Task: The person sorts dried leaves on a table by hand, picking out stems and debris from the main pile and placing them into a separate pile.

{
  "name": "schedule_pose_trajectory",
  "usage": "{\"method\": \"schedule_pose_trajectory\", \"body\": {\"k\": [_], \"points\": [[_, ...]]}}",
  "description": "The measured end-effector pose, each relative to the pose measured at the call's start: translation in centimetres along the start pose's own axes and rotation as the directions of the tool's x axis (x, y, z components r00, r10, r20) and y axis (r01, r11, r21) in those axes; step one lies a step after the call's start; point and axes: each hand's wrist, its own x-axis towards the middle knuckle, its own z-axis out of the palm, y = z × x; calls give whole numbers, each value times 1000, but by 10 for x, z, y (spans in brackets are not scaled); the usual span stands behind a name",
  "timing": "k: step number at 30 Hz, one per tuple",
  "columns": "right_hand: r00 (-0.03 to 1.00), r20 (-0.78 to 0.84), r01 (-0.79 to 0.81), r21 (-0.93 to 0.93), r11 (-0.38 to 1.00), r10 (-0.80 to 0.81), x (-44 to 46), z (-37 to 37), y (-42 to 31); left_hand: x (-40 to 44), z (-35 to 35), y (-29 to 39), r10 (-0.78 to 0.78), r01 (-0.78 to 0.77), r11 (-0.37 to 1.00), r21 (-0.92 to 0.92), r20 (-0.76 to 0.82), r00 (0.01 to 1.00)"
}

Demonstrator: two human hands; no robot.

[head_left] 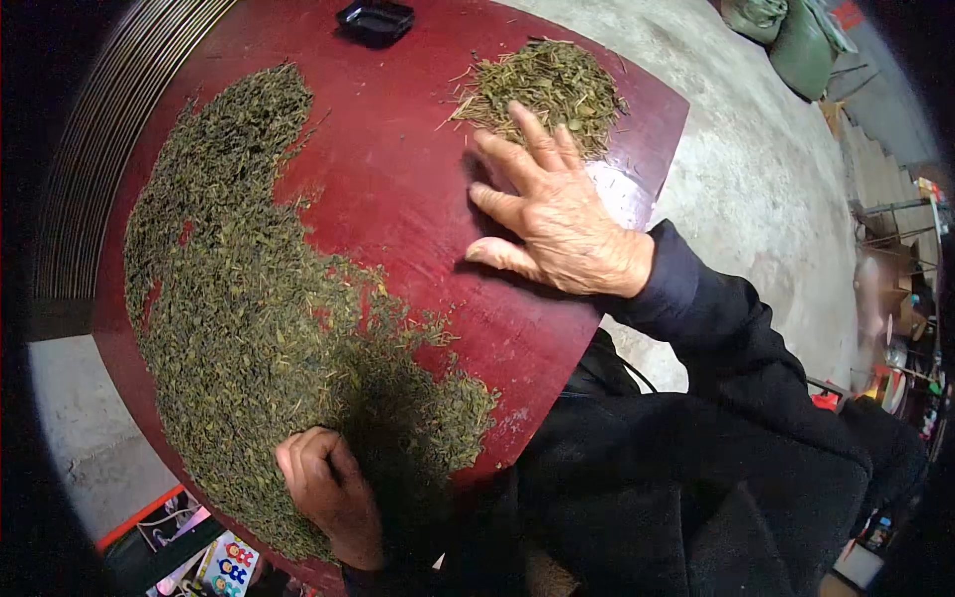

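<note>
A wide, uneven layer of dried green tea leaves (229, 328) covers the left and lower part of the red table (398, 149). My left hand (328, 488) rests on this layer near its lower edge, fingers curled together; whatever is between the fingertips is hidden. Higher up, my right hand (557, 219) is held palm down with its fingers spread and nothing in it. Just beyond its fingertips lies a smaller heap of yellowish stalks and coarse leaves (547, 85).
A small black tray (375, 20) stands at the table's top edge. Ribbed slats (129, 119) run along the left side. Green sacks (799, 50) sit on the concrete floor (736, 179) at upper right. A box with cartoon figures (229, 567) shows at lower left.
</note>
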Motion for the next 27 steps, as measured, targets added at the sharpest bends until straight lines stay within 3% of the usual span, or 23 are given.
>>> {"method": "schedule_pose_trajectory", "body": {"k": [6, 11, 15, 27], "points": [[999, 14, 46, 75, 996, -48, 6, 3, -25, 2, -1, 6, 24, -24, 1000, -5, 9, 1000], [980, 17, 189, 225, 956, -198, -10, -2, -41, 2, -1, 9, 4, -3, 1000, -30, 17, 1000], [959, -63, 262, 580, 771, -277, -20, 3, -44, 2, -2, 12, -16, 16, 1000, -23, 12, 1000], [955, -66, 292, 403, 867, -290, -1, 14, 0, 0, 0, 5, 14, -14, 1000, -6, 2, 1000]]}}
